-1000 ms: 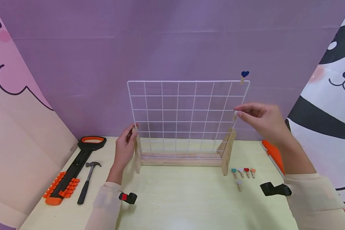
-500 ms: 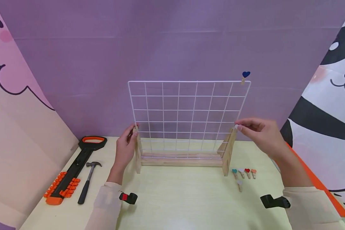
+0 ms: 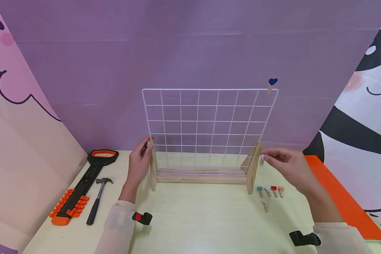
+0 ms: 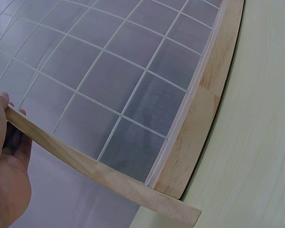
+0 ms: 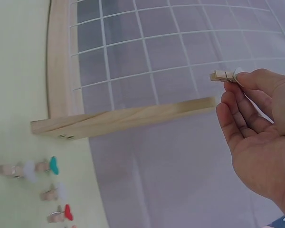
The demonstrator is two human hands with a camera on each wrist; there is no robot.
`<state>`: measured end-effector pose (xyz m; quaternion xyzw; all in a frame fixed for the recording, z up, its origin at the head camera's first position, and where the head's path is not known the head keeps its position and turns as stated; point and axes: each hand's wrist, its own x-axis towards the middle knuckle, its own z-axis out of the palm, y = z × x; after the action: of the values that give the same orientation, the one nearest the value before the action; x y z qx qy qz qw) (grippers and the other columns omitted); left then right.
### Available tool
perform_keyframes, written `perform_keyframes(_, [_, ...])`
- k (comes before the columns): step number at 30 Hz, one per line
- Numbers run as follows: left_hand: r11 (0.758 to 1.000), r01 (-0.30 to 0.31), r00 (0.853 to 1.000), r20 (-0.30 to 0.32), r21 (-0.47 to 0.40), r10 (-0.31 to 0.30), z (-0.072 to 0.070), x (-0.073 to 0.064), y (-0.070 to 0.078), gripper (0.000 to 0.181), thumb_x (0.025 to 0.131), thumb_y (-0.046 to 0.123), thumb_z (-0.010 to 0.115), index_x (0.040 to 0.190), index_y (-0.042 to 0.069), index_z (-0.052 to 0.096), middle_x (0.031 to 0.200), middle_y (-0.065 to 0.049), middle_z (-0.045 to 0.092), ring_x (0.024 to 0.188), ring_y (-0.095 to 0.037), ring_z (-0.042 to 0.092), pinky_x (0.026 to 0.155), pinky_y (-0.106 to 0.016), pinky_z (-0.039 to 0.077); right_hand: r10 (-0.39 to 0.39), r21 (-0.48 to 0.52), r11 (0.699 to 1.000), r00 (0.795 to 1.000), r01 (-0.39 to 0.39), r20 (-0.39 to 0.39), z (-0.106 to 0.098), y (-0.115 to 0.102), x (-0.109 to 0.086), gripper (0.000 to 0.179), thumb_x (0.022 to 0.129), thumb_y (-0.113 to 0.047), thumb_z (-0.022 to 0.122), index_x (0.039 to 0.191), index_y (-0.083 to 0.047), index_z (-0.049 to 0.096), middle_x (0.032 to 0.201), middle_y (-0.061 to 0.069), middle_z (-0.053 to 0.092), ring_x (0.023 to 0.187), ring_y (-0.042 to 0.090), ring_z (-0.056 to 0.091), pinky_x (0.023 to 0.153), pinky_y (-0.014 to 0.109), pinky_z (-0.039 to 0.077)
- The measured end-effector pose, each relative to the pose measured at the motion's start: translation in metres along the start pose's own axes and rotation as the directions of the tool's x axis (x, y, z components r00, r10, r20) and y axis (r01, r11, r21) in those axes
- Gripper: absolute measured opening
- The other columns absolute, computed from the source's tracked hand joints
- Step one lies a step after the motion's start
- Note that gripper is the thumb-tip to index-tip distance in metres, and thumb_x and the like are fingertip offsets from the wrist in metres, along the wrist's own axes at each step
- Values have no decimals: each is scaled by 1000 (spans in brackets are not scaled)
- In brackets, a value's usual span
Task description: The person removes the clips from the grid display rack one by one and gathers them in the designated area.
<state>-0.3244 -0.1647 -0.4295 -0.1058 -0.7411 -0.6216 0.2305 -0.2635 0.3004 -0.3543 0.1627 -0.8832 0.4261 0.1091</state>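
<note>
A white wire grid panel (image 3: 206, 89) stands upright in a wooden stand (image 3: 201, 179). My left hand (image 3: 139, 164) grips the top of the stand's left side piece, thumb in front and fingers behind. Between thumb and fingertips, my right hand (image 3: 287, 167) pinches a small wooden clothespin (image 5: 222, 76) with a white heart, just right of the stand's right side piece (image 5: 123, 118). A clothespin with a navy heart (image 3: 273, 82) is clipped to the grid's top edge near the right corner. Several heart clothespins lie on the table below, including teal (image 3: 260, 190), red (image 3: 274, 190) and orange (image 3: 280, 190) ones.
At the left lie a claw hammer (image 3: 98, 199) and a long black tool (image 3: 79, 187) with an orange-lined handle and orange pieces along its sides. A flat orange object (image 3: 343, 197) extends along the right edge, partly behind my forearm. A purple backdrop (image 3: 184, 42) rises behind the grid.
My right hand has moved down with the white heart clothespin, from the grid's right edge to beside the stand's right side piece. The left hand keeps its grip.
</note>
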Motion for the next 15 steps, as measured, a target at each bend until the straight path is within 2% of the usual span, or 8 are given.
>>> perform_keyframes(6, [1000, 0, 1000, 6, 7, 0, -1, 1, -1, 45, 106, 12, 57, 150, 3, 51, 150, -17, 58, 139, -30, 55, 113, -31, 45, 37, 2, 999, 999, -37, -14, 6, 12, -9, 26, 102, -26, 67, 122, -10, 74, 103, -8, 77, 92, 1, 68, 79, 12, 58])
perform_keyframes(12, [1000, -28, 1000, -6, 13, 29, -1, 0, -3, 44, 106, 14, 58, 149, 4, 53, 148, -15, 60, 138, -28, 56, 110, -17, 46, 67, 23, 998, 998, -66, -3, 11, 22, -16, 28, 102, -27, 67, 122, -10, 73, 104, -9, 75, 91, 2, 68, 78, 15, 60])
perform_keyframes(15, [999, -36, 999, -3, 4, 36, 0, 0, -2, 44, 106, 13, 58, 149, 2, 53, 149, -16, 59, 139, -29, 55, 110, -15, 45, 81, 24, 996, 997, -80, -4, 12, 27, -20, 28, 103, -27, 66, 123, -9, 73, 104, -12, 76, 91, 1, 68, 76, 16, 60])
